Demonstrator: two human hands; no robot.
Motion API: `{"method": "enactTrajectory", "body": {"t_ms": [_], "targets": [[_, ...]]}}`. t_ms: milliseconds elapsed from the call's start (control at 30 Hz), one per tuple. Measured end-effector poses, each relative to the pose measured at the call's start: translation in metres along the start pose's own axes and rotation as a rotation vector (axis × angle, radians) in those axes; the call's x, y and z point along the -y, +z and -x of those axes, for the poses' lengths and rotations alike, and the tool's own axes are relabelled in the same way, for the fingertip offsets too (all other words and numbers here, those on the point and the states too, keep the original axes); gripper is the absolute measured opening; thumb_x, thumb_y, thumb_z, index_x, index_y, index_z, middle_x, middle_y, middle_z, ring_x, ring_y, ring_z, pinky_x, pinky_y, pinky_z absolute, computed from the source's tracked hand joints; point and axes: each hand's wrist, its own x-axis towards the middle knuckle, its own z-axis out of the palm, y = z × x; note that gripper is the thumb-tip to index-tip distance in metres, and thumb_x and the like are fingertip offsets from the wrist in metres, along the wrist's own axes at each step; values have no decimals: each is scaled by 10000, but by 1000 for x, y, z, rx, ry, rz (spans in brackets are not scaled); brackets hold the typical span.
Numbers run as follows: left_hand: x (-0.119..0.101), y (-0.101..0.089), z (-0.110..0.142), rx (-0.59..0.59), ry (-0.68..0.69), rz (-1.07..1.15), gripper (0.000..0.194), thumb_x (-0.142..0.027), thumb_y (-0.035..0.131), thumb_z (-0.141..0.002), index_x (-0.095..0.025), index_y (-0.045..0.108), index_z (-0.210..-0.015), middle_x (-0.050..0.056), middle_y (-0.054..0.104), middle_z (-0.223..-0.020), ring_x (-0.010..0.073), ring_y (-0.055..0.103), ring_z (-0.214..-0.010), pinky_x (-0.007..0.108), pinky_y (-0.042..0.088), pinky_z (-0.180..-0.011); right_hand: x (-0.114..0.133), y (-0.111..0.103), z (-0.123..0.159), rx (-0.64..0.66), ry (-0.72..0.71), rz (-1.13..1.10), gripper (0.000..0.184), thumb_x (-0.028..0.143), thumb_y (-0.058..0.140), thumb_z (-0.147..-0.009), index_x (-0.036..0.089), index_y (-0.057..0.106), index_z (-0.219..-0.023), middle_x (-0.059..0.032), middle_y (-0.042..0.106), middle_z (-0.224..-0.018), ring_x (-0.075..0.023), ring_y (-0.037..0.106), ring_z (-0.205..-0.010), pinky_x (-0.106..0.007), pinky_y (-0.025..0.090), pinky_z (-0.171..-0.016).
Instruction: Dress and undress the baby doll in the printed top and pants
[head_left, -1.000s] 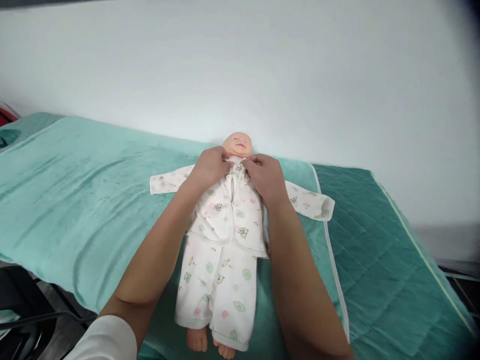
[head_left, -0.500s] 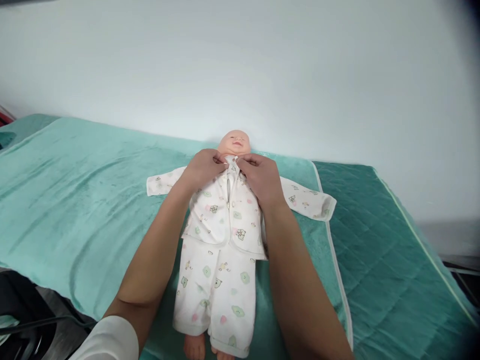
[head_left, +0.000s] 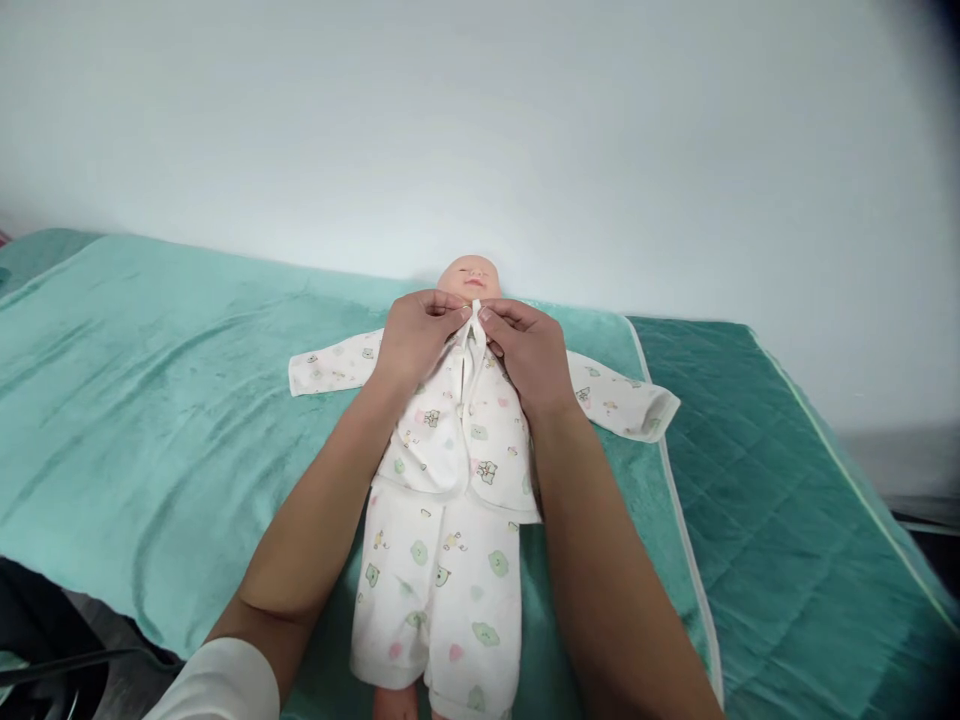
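Observation:
A baby doll (head_left: 468, 276) lies on its back, head toward the wall, dressed in a white printed jacket (head_left: 435, 450) and matching trousers (head_left: 472, 600). Both sleeves stretch out sideways. At the collar, my left hand (head_left: 426, 335) pinches one front edge of the jacket between thumb and fingers. Opposite it, my right hand (head_left: 525, 350) grips the other front edge, and the two fingertips nearly meet just under the doll's chin. A narrow gap runs down the upper chest below the hands. Further down the front, the edges come together around a fastener.
A light green blanket (head_left: 187, 400) with a pale border covers the bed under the doll. To the right shows a darker green quilted cover (head_left: 787, 520). A white wall (head_left: 480, 130) rises directly behind. Black items with a cable (head_left: 75, 660) sit at the lower left.
My hands have come closer together at the collar, bringing the two jacket edges up and toward each other under the chin. The view has shifted slightly.

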Motion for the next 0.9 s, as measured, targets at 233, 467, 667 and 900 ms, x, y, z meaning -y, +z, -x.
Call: {"method": "enactTrajectory", "body": {"t_ms": [233, 467, 667, 900], "targets": [[4, -4, -1, 11, -34, 56, 20, -156, 738, -805, -156, 727, -822, 42, 754, -845, 146, 681, -786, 294, 537, -783, 0, 0, -1, -2, 7, 40, 237, 394, 686, -803, 189, 762, -895, -4, 629, -750, -116, 533, -675, -269, 455, -655], [8, -9, -2, 101, -44, 110, 123, -235, 766, -820, -155, 733, -908, 63, 766, -919, 160, 707, -840, 302, 559, -813, 10, 2, 4, 27, 11, 129, 193, 312, 763, -758, 182, 745, -900, -16, 692, -859, -136, 604, -778, -287, 502, -755], [7, -9, -1, 98, -79, 188, 129, -153, 759, -795, -140, 734, -921, 64, 755, -911, 161, 713, -862, 315, 563, -863, 12, 1, 4, 83, 9, 157, 193, 281, 771, -757, 175, 694, -898, -21, 677, -869, -128, 606, -770, -280, 492, -726], [1, -17, 0, 156, -142, 206, 167, -62, 708, -781, -132, 739, -928, 50, 732, -878, 136, 685, -804, 294, 545, -829, 2, -2, 0, 102, -42, 166, 253, 289, 790, -744, 189, 670, -943, -4, 662, -874, -126, 613, -788, -283, 499, -740]]}}
